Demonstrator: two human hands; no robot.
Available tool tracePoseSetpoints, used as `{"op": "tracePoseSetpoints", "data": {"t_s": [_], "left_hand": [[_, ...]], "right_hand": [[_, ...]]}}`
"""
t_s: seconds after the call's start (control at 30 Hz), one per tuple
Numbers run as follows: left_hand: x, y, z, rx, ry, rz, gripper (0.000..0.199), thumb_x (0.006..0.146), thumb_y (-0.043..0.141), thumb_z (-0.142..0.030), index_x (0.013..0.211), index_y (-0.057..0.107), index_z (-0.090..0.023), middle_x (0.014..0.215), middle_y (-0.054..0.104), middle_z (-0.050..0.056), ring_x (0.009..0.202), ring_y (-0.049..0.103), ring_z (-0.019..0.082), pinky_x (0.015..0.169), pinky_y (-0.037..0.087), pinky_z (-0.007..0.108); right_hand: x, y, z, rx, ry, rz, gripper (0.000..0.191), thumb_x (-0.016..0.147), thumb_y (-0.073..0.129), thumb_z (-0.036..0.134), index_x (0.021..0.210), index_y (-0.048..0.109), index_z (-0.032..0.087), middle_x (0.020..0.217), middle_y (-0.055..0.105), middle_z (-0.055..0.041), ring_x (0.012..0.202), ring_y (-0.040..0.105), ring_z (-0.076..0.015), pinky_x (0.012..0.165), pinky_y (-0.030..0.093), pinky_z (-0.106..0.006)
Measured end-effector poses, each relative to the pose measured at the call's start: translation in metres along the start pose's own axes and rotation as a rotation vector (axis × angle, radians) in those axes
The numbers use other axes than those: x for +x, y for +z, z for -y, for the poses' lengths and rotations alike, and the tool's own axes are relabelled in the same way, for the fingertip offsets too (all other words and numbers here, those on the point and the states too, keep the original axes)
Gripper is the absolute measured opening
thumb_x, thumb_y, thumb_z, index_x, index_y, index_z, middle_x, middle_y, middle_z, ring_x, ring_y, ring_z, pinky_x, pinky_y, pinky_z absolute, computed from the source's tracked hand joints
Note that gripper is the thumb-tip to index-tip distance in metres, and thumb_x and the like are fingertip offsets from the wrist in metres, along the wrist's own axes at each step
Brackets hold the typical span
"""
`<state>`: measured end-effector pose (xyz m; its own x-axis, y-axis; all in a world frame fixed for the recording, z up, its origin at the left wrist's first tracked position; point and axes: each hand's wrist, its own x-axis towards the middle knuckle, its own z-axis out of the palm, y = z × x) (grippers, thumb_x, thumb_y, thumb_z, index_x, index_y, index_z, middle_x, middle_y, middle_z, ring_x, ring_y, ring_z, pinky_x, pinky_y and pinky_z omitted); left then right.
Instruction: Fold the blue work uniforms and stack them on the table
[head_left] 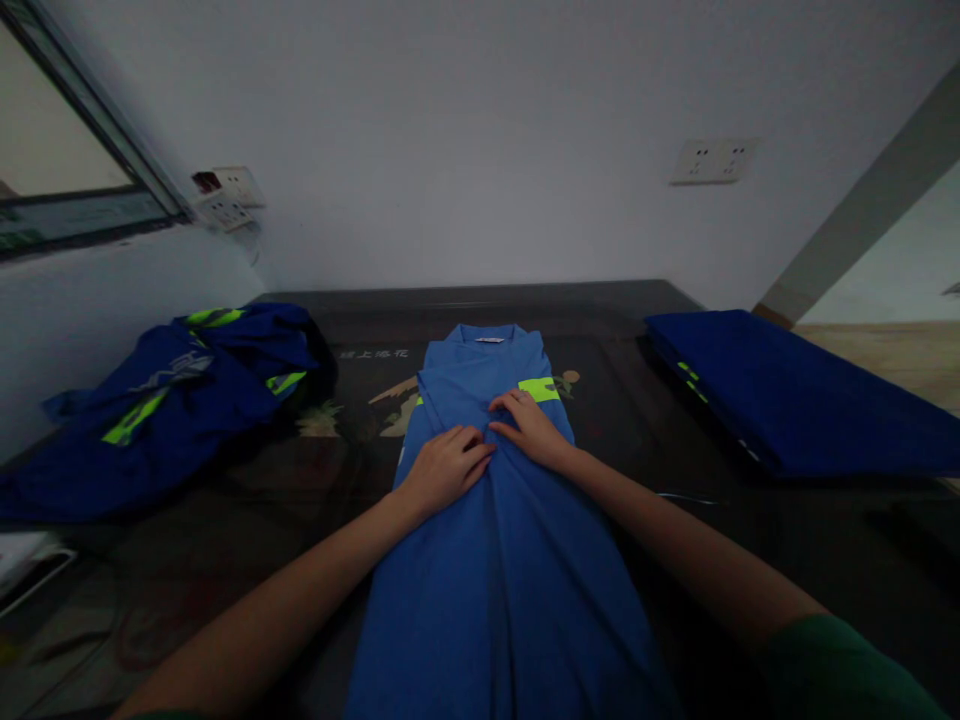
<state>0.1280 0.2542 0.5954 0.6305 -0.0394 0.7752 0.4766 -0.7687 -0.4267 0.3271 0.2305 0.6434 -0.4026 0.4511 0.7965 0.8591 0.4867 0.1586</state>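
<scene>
A blue work shirt (pixel 487 560) with a collar and a yellow-green reflective band lies lengthwise on the dark table, its collar toward the wall. One part of it is folded across the chest. My left hand (pixel 450 465) grips the cloth near the middle, fingers bent and close together. Just right of it and a little farther up, my right hand (pixel 531 425) has curved fingers and thumb around a bit of the same cloth, below the reflective band. Creases run from between both hands down the shirt. Fingertips are partly lost in the folds.
At the left lies a crumpled dark-blue garment (pixel 217 385) with reflective strips. A folded dark-blue garment stack (pixel 795 400) sits at the right. The dark table (pixel 600 310) meets a white wall with sockets (pixel 712 162). A white object (pixel 30 565) lies at the left edge.
</scene>
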Motion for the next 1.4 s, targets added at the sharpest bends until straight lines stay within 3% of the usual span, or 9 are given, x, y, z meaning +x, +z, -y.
{"op": "tracePoseSetpoints", "data": {"t_s": [0.13,0.3,0.37,0.47,0.57,0.67,0.83,1.1,1.4], "left_hand": [[-0.001,0.002,-0.003,-0.034,0.031,-0.018,0.025,0.095,0.046,-0.026,0.106,0.066,-0.016,0.122,0.060,0.012,0.111,0.058,0.023,0.093,0.051,0.038],[-0.004,0.010,-0.005,-0.094,0.017,0.096,0.045,0.096,0.045,-0.030,0.138,0.043,-0.014,0.146,0.042,0.015,0.137,0.037,0.023,0.111,0.037,0.042],[-0.004,0.011,-0.005,-0.114,0.011,0.140,0.050,0.096,0.044,-0.031,0.143,0.036,-0.015,0.148,0.039,0.015,0.139,0.033,0.022,0.113,0.033,0.044],[-0.003,0.009,-0.003,-0.143,0.003,0.172,0.048,0.096,0.044,-0.031,0.142,0.038,-0.018,0.148,0.039,0.014,0.139,0.034,0.023,0.114,0.031,0.048],[-0.002,0.006,-0.003,-0.171,0.012,0.176,0.045,0.096,0.045,-0.029,0.140,0.042,-0.019,0.150,0.037,0.013,0.139,0.034,0.024,0.114,0.032,0.049],[0.000,0.004,-0.004,-0.189,0.024,0.163,0.046,0.095,0.047,-0.027,0.140,0.041,-0.019,0.151,0.035,0.013,0.139,0.033,0.024,0.113,0.033,0.048],[0.003,0.003,-0.003,-0.186,0.064,0.182,0.047,0.095,0.047,-0.025,0.140,0.041,-0.018,0.153,0.031,0.013,0.141,0.029,0.024,0.114,0.032,0.046],[0.006,0.007,-0.004,-0.162,0.005,0.135,0.045,0.094,0.048,-0.026,0.139,0.044,-0.019,0.149,0.039,0.013,0.138,0.035,0.024,0.115,0.028,0.052],[0.006,0.007,-0.002,-0.184,-0.014,0.187,0.048,0.096,0.045,-0.032,0.143,0.039,-0.029,0.153,0.033,0.004,0.145,0.017,0.029,0.113,0.026,0.057]], "right_hand": [[-0.005,-0.006,0.001,-0.025,-0.028,-0.026,0.027,0.096,0.046,0.022,0.117,0.061,0.017,0.120,0.061,-0.0103,0.115,0.052,-0.0207,0.101,0.041,-0.038],[-0.018,0.002,-0.001,-0.233,0.035,0.111,0.041,0.098,0.040,0.028,0.134,0.053,0.013,0.142,0.048,-0.0154,0.133,0.041,-0.0257,0.109,0.035,-0.044],[-0.019,0.004,0.000,-0.256,0.051,0.123,0.043,0.098,0.040,0.028,0.136,0.052,0.013,0.144,0.046,-0.0151,0.136,0.038,-0.0259,0.109,0.033,-0.044],[-0.006,-0.006,-0.005,-0.173,0.097,0.091,0.037,0.096,0.043,0.028,0.127,0.059,0.016,0.133,0.057,-0.0121,0.125,0.050,-0.0229,0.105,0.038,-0.040],[0.027,-0.030,-0.026,-0.122,0.247,-0.076,0.029,0.095,0.043,0.024,0.115,0.063,0.017,0.114,0.067,-0.0097,0.107,0.060,-0.0193,0.096,0.044,-0.034],[0.063,-0.047,-0.056,-0.262,0.525,-0.207,0.030,0.094,0.045,0.029,0.116,0.059,0.013,0.114,0.064,-0.0150,0.108,0.058,-0.0241,0.092,0.044,-0.036],[0.088,-0.037,-0.088,-0.401,0.830,-0.051,0.039,0.095,0.047,0.043,0.116,0.053,0.011,0.115,0.063,-0.0209,0.109,0.060,-0.0300,0.087,0.045,-0.039],[0.085,-0.038,-0.100,-0.503,0.854,-0.050,0.034,0.098,0.039,0.038,0.119,0.050,0.013,0.109,0.066,-0.0203,0.102,0.065,-0.0319,0.082,0.048,-0.041],[0.085,-0.042,-0.094,-0.558,0.795,-0.065,0.039,0.096,0.026,0.014,0.131,0.045,0.011,0.111,0.064,-0.0223,0.104,0.062,-0.0290,0.083,0.047,-0.040]]}}
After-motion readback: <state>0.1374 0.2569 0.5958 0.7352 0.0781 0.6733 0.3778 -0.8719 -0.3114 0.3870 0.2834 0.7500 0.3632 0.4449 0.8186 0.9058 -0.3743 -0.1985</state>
